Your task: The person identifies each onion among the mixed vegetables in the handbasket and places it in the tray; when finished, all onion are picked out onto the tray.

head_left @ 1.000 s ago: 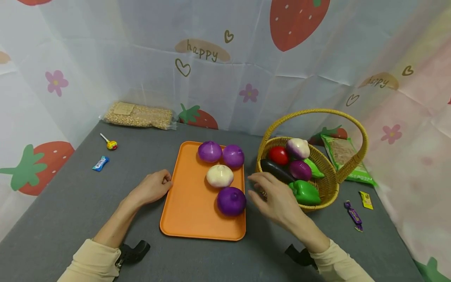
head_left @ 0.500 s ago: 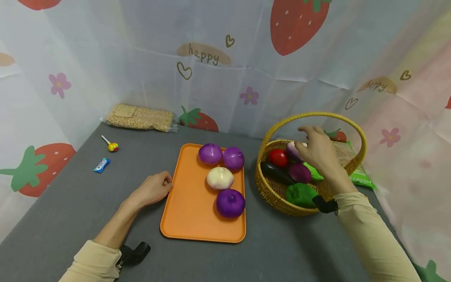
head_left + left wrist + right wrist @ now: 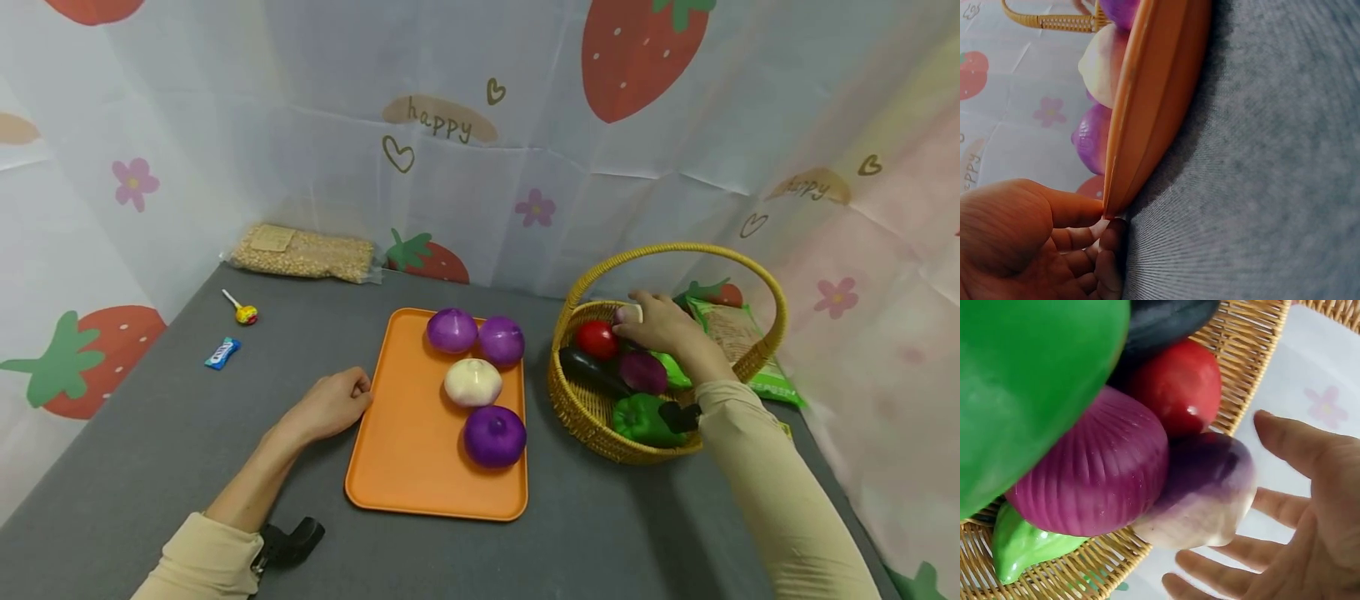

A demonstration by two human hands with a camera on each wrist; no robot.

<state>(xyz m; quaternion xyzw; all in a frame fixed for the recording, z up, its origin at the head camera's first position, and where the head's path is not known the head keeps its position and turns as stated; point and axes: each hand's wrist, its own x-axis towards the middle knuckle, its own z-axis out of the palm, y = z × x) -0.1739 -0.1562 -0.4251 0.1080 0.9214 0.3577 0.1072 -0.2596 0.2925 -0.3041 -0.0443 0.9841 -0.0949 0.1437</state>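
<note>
- While the left edge of a flat, rectangular orange tray (image 3: pixel 405 450) is pinched between thumb and fingers by the left hand (image 3: pixel 330 406), a round purple-and-white vegetable (image 3: pixel 1204 487) is reached around by the right hand (image 3: pixel 1310 525).
- The right hand's fingers are spread and slightly bent; its thumb is held apart from the vegetable, and finger contact cannot be confirmed.
- The purple-and-white vegetable is located at the back of a round yellow woven basket (image 3: pixel 573 408) with an arched handle.
- Beside it, a glossy red tomato (image 3: pixel 597 339) and a ribbed purple onion (image 3: pixel 642 372) are found; a long black eggplant (image 3: pixel 588 371) and a green bell pepper (image 3: pixel 639 419) are seated nearer the front.
- On the tray, two purple round vegetables (image 3: pixel 452 331), a cream-white round vegetable (image 3: pixel 472 382) and a dark purple round vegetable (image 3: pixel 495 437) are grouped toward the right side.
</note>
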